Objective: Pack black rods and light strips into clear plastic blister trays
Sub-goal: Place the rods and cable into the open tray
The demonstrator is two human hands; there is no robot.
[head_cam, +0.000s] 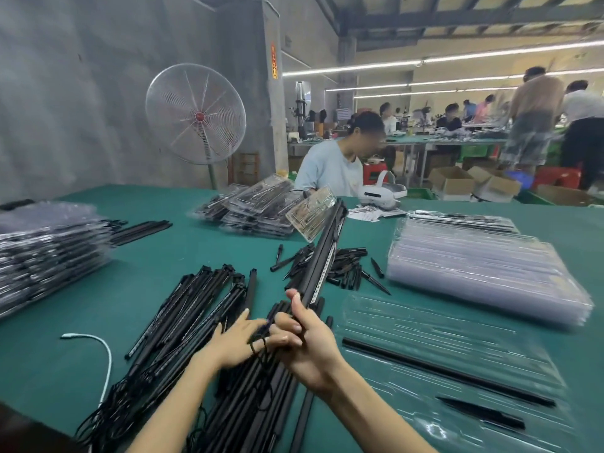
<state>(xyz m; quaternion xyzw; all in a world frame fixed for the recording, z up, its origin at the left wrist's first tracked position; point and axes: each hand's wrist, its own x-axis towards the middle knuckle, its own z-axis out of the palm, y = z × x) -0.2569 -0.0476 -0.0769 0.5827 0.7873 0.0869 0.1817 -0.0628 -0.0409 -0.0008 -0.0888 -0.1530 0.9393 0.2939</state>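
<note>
Rod (447, 372) in tray (408, 325), right of pile (196, 322)

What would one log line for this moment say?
right hand: grips light strip, raised | left hand: on rod pile | open tray: one rod inside

Left hand (240, 342) and right hand (305, 346): both bare, no gloves, no rings visible. Forearms bare up to frame edge; no sleeves, no watch or bracelet in view. Fingers (295, 327) slender, nails short, unpainted, pale at tips. Thumbnail on right hand plain. Motion blur softens left hand outline; finer detail there cannot be told.
</note>
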